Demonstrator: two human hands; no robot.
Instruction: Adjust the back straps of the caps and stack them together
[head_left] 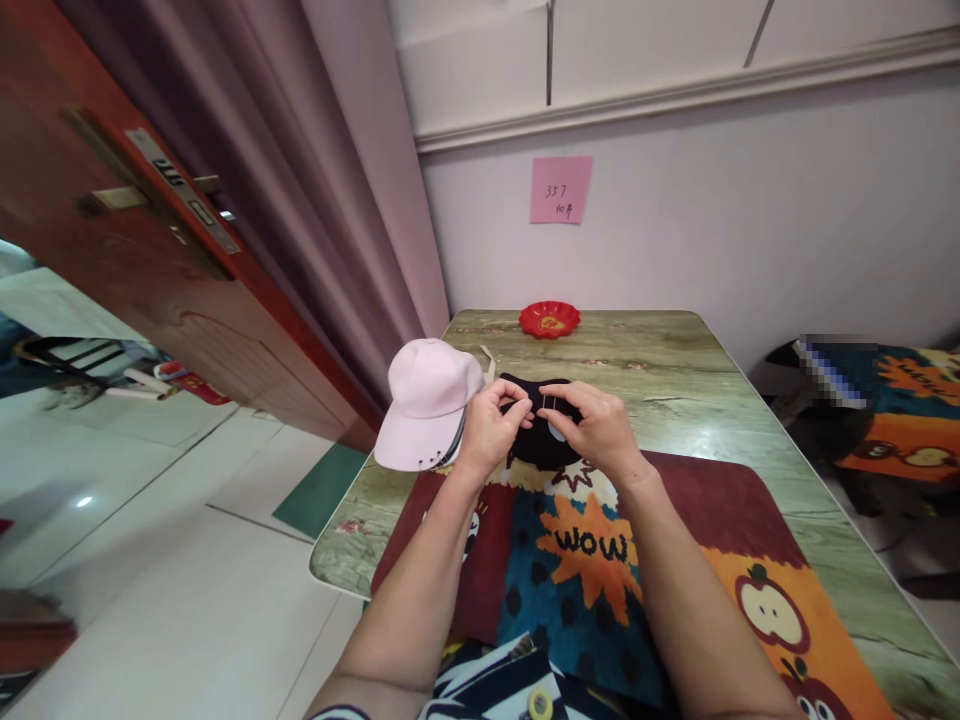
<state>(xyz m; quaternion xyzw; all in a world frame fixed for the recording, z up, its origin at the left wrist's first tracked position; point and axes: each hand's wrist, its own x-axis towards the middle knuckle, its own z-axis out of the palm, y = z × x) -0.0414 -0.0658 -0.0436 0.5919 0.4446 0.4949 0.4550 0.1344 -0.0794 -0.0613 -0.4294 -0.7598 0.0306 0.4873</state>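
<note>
A black cap (546, 450) lies at the near middle of the table, partly covered by my hands, with a pale round patch showing on it. Above it my left hand (491, 425) pinches thumb and forefinger together; whatever it holds is too small to make out. Facing it, my right hand (596, 425) has thumb and forefinger closed around a small thin, pale, wire-like piece (550, 402). Both sets of fingertips nearly meet over the cap. Close to my left hand sits a pale pink cap (426, 385) with small metal rings along its dark-edged brim.
The wood-patterned table (660, 355) carries a red scalloped dish (550, 320) at its far edge. A colourful mat (574, 590) covers the near side. At left stand a wooden door (187, 290) and a purple curtain (360, 200). A pink note (561, 190) hangs on the wall.
</note>
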